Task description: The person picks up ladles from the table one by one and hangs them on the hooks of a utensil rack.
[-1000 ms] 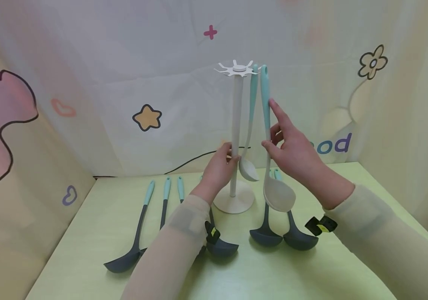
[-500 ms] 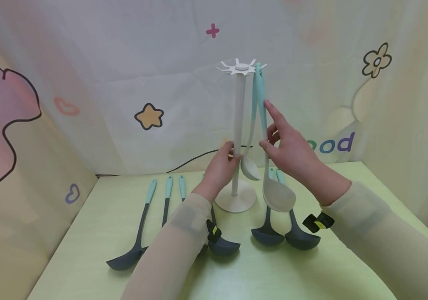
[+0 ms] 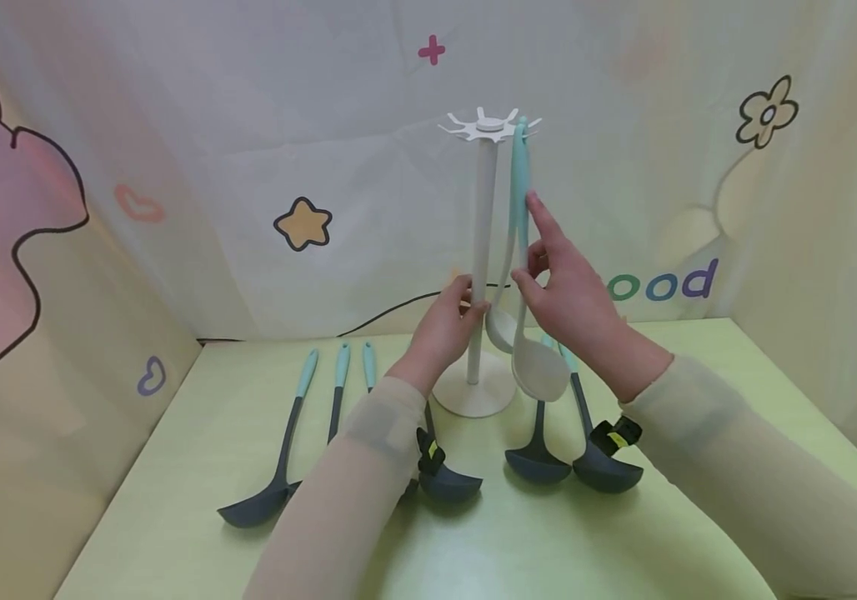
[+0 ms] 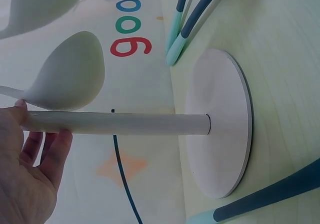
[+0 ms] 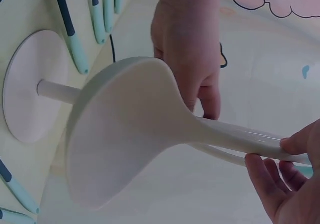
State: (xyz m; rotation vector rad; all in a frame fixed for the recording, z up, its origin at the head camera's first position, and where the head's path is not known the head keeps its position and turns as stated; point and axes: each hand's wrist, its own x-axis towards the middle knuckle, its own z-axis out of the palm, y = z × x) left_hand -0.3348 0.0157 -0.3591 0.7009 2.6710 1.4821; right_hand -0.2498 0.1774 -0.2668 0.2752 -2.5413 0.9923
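Observation:
A white stand point(image 3: 483, 217) with a hooked disc on top rises from its round base point(image 4: 217, 124). My left hand point(image 3: 443, 332) grips its pole, fingers and thumb around it. One white ladle point(image 3: 501, 329) with a mint handle hangs at the stand's right side, behind the other. My right hand point(image 3: 574, 296) pinches the shaft of a second white ladle point(image 3: 539, 368), index finger laid along its mint handle; this handle's top overlaps the hanging one at the disc's edge. Whether it is on a hook I cannot tell. In the right wrist view its bowl point(image 5: 125, 129) covers part of the pole.
Several dark ladles with mint handles lie on the pale green table point(image 3: 173, 467): one at the left point(image 3: 256, 507), one by my left sleeve point(image 3: 451, 485), two at the right point(image 3: 538, 465). A printed curtain point(image 3: 368, 167) stands behind and at both sides.
My right hand has moved left with its ladle, bringing the handle from beside the disc to overlap the hanging ladle's handle. My left hand keeps its grip on the pole. The view has shifted slightly.

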